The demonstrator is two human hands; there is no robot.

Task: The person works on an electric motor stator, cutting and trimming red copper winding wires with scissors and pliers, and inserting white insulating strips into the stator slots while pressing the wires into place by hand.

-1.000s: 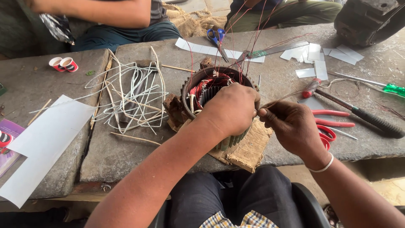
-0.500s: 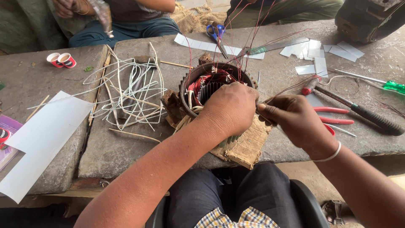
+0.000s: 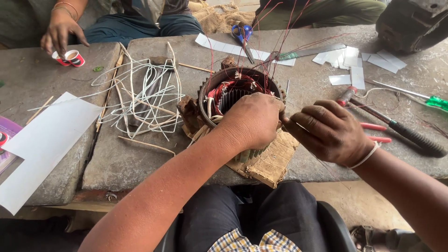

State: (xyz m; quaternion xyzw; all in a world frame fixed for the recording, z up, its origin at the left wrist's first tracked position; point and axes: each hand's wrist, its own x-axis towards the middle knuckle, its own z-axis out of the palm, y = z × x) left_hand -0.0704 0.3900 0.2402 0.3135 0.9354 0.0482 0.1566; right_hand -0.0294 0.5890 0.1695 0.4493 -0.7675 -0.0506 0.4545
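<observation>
The left hand [image 3: 254,120] lies curled over the near rim of a round motor stator [image 3: 240,100], its fingers folded down onto the rim, so that the front edge of the stator is hidden under it. What the fingertips pinch cannot be made out. The right hand [image 3: 329,131] sits just beside it, closed into a loose fist with the fingers drawn together toward the left hand; a thin strand seems to run between them, but it is too fine to be sure of. A pale band circles the right wrist.

The stator stands on a scrap of cardboard [image 3: 270,158] near the front edge of the grey stone counter [image 3: 140,158]. Inside the ring, red and white windings show, and thin red wires [image 3: 275,32] rise from it toward the top of the view.

To the left of the stator lies a loose tangle of white sleeving [image 3: 142,98], and further left a white paper sheet [image 3: 44,144] hangs over the counter edge, its lower corner cut off. To the right lie a dark-handled tool [image 3: 401,133] and red-handled pliers [image 3: 373,133], partly covered by the right hand. Blue-handled scissors [image 3: 241,33] rest at the far side among white paper strips [image 3: 354,70].

At the top left, another person's hand [image 3: 60,32] touches a small red and white cup [image 3: 73,58].
</observation>
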